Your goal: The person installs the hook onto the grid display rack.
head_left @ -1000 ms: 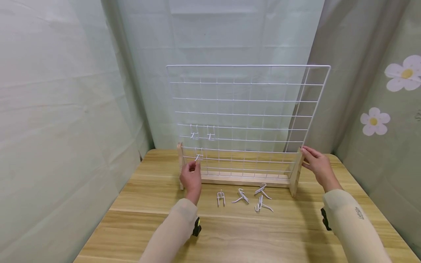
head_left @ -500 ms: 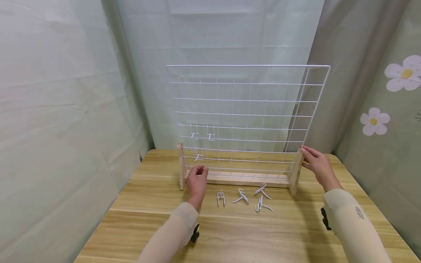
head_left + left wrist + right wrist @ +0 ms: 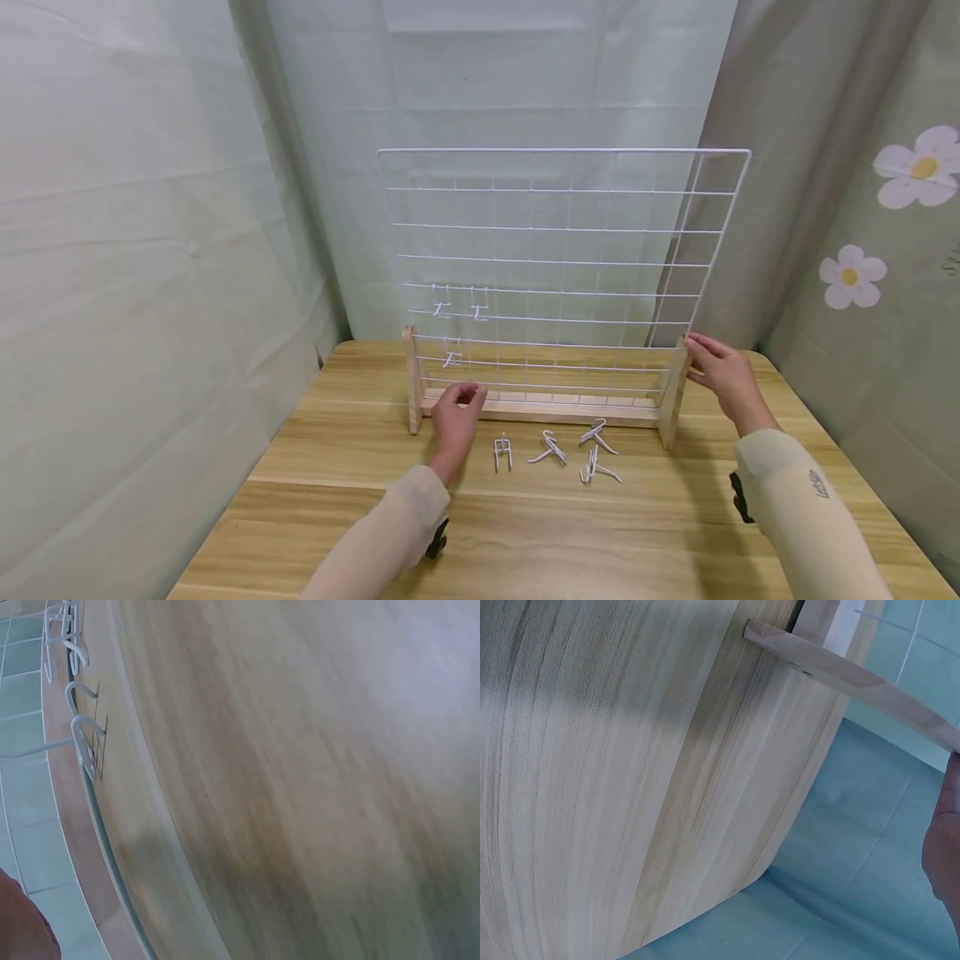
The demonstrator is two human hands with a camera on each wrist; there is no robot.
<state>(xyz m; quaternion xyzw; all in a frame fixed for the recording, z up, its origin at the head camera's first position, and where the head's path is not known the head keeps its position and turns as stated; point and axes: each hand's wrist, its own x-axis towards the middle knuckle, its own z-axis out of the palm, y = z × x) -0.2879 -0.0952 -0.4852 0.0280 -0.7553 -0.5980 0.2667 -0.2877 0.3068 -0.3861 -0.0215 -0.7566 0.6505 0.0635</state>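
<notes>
A white wire grid panel (image 3: 562,150) stands upright in a wooden base (image 3: 555,410). At its right end, my right hand (image 3: 726,383) pinches the top of the wooden upright (image 3: 673,404). My left hand (image 3: 456,421), holding nothing, hovers in front of the base's left part with fingers loosely bent. Just above it, one white wire hook (image 3: 452,358) hangs on the lower grid. Two more hooks hang higher: a left one (image 3: 442,309) and a right one (image 3: 480,312). In the left wrist view, only a bit of the hand (image 3: 26,926) shows at the lower left corner.
Several loose hooks lie on the wooden table (image 3: 540,533) before the base: a double-pronged one (image 3: 503,452) nearest my left hand, then others (image 3: 550,448) to its right. Pale cloth (image 3: 495,75) hangs behind and at both sides. The table's rounded back corners meet the cloth.
My left hand has let go of the lower hook and moved down and right, away from it. The hook stays hanging on the grid. My right hand has kept its place on the upright.
</notes>
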